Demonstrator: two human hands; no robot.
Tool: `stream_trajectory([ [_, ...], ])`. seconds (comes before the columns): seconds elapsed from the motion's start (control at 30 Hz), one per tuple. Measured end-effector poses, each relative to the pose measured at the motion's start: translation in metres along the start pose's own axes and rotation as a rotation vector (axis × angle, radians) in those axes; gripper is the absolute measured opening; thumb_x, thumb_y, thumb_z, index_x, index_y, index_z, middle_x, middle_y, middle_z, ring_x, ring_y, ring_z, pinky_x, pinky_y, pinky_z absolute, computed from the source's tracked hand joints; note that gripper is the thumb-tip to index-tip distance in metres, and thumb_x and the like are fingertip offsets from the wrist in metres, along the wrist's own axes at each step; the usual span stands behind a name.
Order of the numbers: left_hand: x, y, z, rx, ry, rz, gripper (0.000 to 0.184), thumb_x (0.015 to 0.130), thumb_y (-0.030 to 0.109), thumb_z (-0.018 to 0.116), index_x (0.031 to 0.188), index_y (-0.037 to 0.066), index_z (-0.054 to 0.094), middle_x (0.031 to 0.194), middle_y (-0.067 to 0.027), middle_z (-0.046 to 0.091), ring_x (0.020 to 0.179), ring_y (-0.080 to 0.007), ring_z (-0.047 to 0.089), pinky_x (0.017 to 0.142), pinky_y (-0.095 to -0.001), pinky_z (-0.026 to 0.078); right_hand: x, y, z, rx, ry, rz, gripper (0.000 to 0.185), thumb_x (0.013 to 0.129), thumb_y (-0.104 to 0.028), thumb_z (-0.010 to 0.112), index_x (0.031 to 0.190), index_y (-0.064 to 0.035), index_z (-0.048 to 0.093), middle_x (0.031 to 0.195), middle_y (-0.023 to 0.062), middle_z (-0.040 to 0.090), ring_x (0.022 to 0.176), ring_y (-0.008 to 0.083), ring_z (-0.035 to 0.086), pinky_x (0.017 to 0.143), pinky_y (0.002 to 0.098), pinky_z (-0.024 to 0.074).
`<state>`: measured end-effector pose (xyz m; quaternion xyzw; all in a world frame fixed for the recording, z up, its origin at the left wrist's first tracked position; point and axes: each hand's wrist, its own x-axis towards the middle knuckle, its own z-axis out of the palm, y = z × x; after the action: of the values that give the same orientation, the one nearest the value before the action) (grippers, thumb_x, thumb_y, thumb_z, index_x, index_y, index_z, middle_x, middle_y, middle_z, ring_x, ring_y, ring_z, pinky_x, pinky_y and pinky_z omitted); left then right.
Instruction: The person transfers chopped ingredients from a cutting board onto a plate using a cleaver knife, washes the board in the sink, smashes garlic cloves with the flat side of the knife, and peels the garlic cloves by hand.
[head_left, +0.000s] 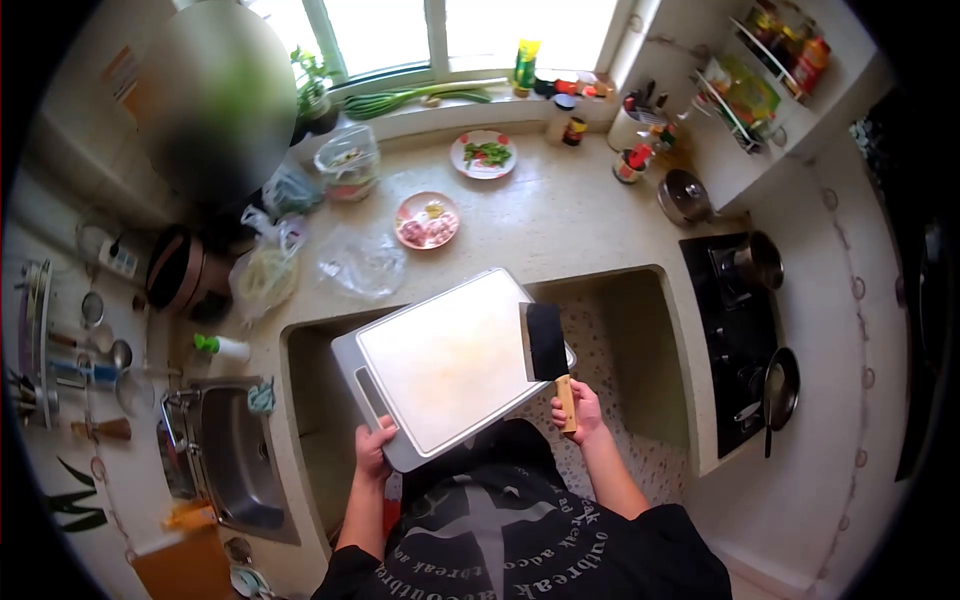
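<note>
Pale countertop (580, 215) bends around you, running beyond the cutting board (445, 365) and along both sides of it. Nearest you, your left hand (373, 450) is closed on the board's near left corner, thumb on the grey rim by the handle slot; any fingers underneath are hidden. You hold the board slanted over the counter's opening, its white face up, with a faint yellowish stain. By the board's right end, your right hand (580, 408) wraps snugly around the wooden handle of a cleaver (547, 342). Its dark blade points away from you and overlaps the board's edge; you cannot tell whether they touch. Left of the board sits a steel sink (237, 455); right of it, a black hob (712, 345). Just beyond the board lies a clear plastic bag (362, 262), then a dish of pink chopped pieces (428, 233), then a plate of green leaves (487, 155). Farthest past the board, spring onions (410, 100) lie on the windowsill.
</note>
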<state>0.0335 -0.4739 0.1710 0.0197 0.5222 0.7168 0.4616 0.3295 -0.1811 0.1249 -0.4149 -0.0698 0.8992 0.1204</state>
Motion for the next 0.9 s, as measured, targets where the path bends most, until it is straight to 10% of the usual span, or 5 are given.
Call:
stream_trajectory([
  [0.9, 0.338, 0.002, 0.180, 0.125, -0.269, -0.278, 0.033, 0.086, 0.004, 0.061, 0.114, -0.013, 0.067, 0.100, -0.0130, 0.072, 0.084, -0.0188, 0.069, 0.078, -0.0277, 0.055, 0.113, -0.221, 0.013, 0.036, 0.280, -0.245, 0.030, 0.097, -0.045, 0.050, 0.103, -0.0158, 0.054, 0.073, 0.0089, 0.059, 0.053, 0.0214, 0.054, 0.049, 0.0338, 0.0437],
])
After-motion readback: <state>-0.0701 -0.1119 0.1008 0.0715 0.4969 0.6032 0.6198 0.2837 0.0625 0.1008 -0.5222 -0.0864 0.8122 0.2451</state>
